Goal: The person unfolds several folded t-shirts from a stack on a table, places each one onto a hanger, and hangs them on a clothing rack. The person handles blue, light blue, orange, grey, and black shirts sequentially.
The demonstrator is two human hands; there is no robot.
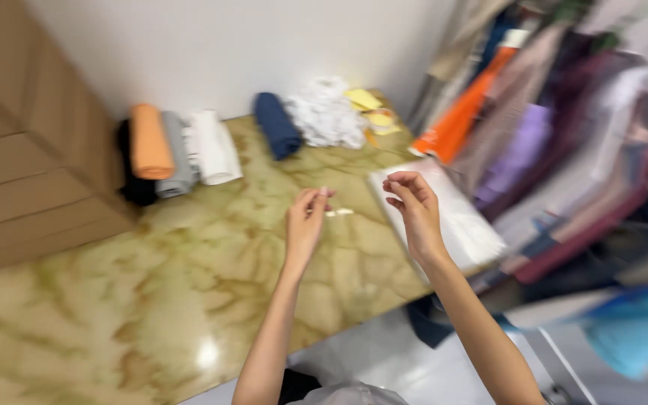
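Raised over the marbled table's [151,285] near edge, the left hand [305,225] pinches a small white strip [339,213], its length pointing toward the empty, loosely curled right hand [414,210]; fabric rolls [181,150] line the far edge.

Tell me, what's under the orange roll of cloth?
The orange roll lies on a black cloth and leans on a grey roll, all on the marbled table. How far the black cloth runs beneath is covered, so I cannot tell.
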